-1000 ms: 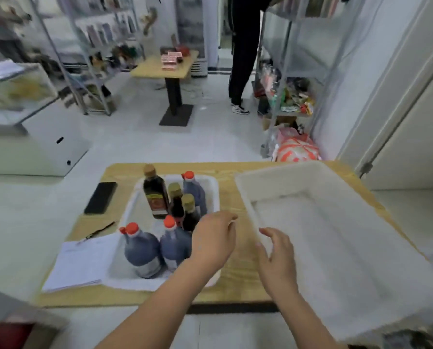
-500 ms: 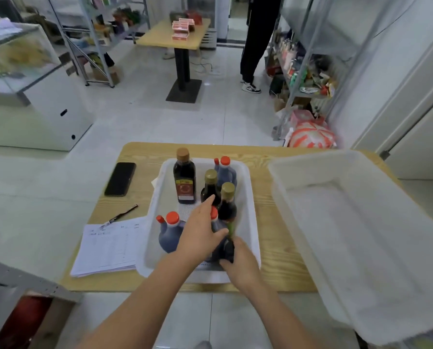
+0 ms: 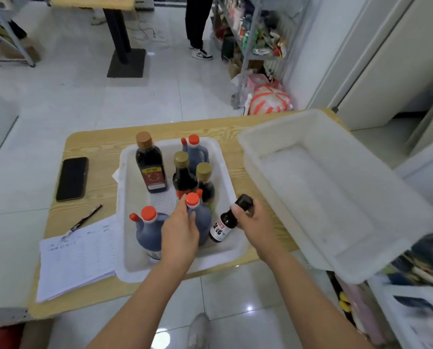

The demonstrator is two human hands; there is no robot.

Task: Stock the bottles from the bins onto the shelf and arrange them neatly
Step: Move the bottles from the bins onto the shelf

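Note:
A white bin [image 3: 128,248] on the wooden table [image 3: 97,144] holds several dark bottles. My left hand [image 3: 179,235] is closed around the neck of a red-capped jug [image 3: 200,220] at the bin's near side. Another red-capped jug [image 3: 147,230] stands just left of it. My right hand [image 3: 252,222] grips a small black-capped bottle [image 3: 223,227] with a white label, tilted at the bin's right rim. Behind stand a tall brown-capped bottle [image 3: 150,170], two gold-capped bottles [image 3: 182,175] and a third red-capped jug [image 3: 196,152].
An empty white bin [image 3: 311,192] overhangs the table's right end. A black phone [image 3: 72,178], a pen [image 3: 85,220] and a stack of papers [image 3: 77,258] lie left of the bottles. A person's legs [image 3: 196,26] stand by a metal shelf [image 3: 250,41] beyond.
Both hands went from above the table edge into the bin. My left hand closed on the jug, and my right hand lifted out the small bottle toward the right rim.

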